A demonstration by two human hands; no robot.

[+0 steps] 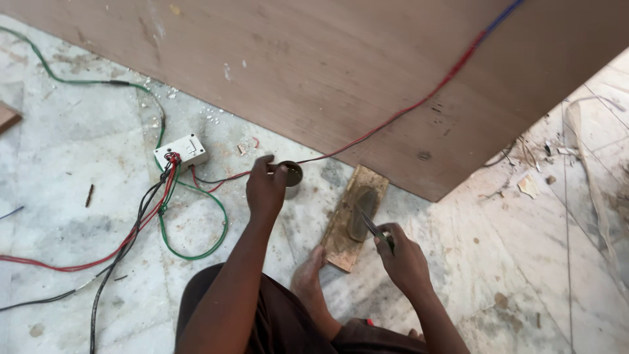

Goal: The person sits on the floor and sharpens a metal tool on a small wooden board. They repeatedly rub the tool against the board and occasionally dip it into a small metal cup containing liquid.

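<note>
The left hand point(265, 190) is closed around the rim of a small round dark metal cup point(291, 174) that stands on the dusty white marble floor point(78, 137), its grip clenched on the near edge. The right hand point(403, 259) grasps a thin metal blade tool with a dark handle point(375, 229); the fingers are curled tight around it and the tip points up and left, toward a flat oval grey stone point(362, 213). This stone lies on a worn rectangular wooden block point(354, 219), which rests on the floor between the two hands, just beside the person's bare foot point(308, 278).

A large brown plywood sheet point(341, 72) stands behind, and a thin red wire point(406, 108) runs across it down to the cup area. To the left there is a small white switch box point(181, 151) with red, green and black cables point(151, 216) coming out of it.

The work in hand seems to be honing the blade on the stone. To do it well, I think the blade should lie flat and low on the stone, with even strokes — and the block should not slide, so the foot can stay near it. The loose cables are well apart from the blade, which is good.
</note>
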